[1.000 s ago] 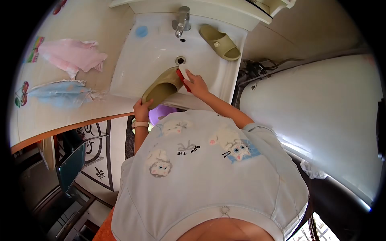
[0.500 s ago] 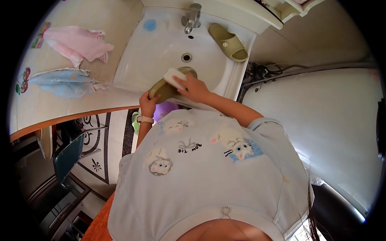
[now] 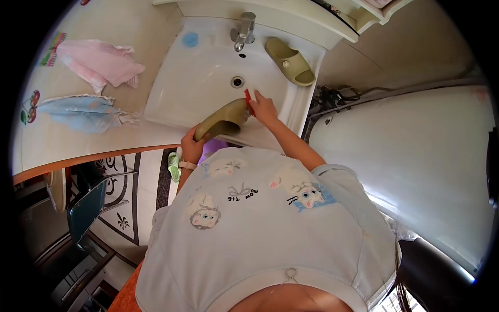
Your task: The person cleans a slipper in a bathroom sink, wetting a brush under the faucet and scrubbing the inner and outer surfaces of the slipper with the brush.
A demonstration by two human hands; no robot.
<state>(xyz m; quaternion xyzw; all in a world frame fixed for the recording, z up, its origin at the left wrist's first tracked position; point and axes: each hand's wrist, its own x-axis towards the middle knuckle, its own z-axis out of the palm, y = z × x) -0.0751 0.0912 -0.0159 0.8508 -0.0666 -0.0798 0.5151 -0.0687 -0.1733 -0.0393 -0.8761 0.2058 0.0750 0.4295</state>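
My left hand [image 3: 193,147] is closed round one end of an olive-green slipper [image 3: 223,119], which is tilted on its side over the near rim of the white sink [image 3: 171,99]. In my right hand [image 3: 264,110] is a scrub brush [image 3: 250,99] with a white back and red bristles. Its bristles face the slipper's far end and appear to touch it. A matching olive slipper [image 3: 290,61] rests on the sink's right ledge, strap side up.
A chrome faucet [image 3: 244,31] stands behind the drain [image 3: 237,82]. Pink cloth [image 3: 101,62] and blue cloth [image 3: 83,109] lie on the left counter. A purple container [image 3: 213,146] is below the sink's front edge, a white appliance [image 3: 400,166] to the right.
My right hand has moved from the slipper's upper face to its far end, and the brush has turned so its red bristles show. The held slipper has rolled onto its side.
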